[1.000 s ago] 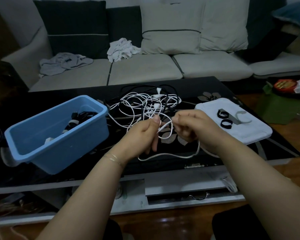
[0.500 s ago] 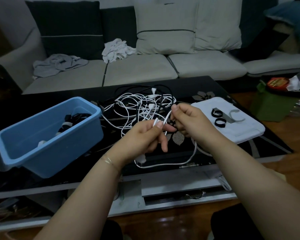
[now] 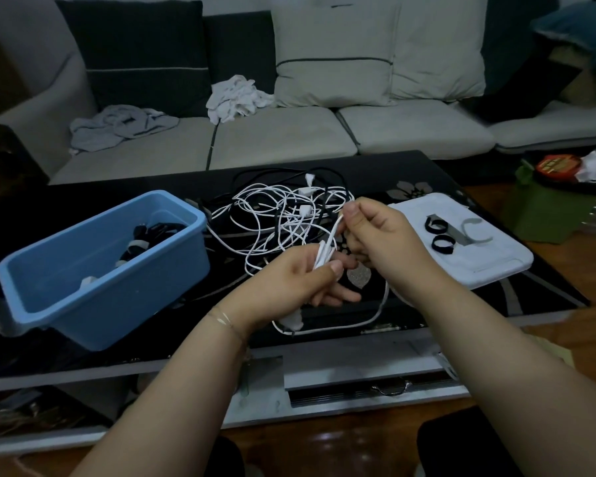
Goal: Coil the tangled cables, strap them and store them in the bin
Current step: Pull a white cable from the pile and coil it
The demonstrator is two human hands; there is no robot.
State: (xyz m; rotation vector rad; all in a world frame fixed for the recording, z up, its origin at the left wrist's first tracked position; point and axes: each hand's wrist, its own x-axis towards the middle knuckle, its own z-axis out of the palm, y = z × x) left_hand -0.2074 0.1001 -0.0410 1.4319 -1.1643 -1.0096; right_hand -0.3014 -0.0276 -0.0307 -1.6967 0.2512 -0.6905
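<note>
A: How far along does the job look?

B: Partway, as a judgement. The blue bin (image 3: 100, 266) on the bench (image 3: 461, 173) already holds some dark bundles with pale bands round them — they look like strapped cables, though the dim light hides the detail. Just right of the bin a large tangle of white and black cables (image 3: 283, 215) lies uncoiled, so most of the work seems left.

A: And the person's hands?

B: Both are busy with one white cable (image 3: 327, 249), lifted in front of the tangle and to the right of the bin. The left hand (image 3: 296, 280) grips a few folded runs of it between thumb and curled fingers; the right hand (image 3: 379, 235) pinches a loop of the same cable between thumb and forefinger, a little higher. Coiling has only started — few turns are gathered.

A: How does that cable look?

B: Thin, white and limp. From the left hand a long slack run sags to the bench's near edge and curves back up under the right wrist; a white plug end (image 3: 293, 321) hangs below the left hand.

A: Straps?

B: Farther right of the bin, on a white lid (image 3: 496, 270), sit two rolled black straps (image 3: 437, 232) and a flat grey strip (image 3: 461, 232). None is on this cable yet.
</note>
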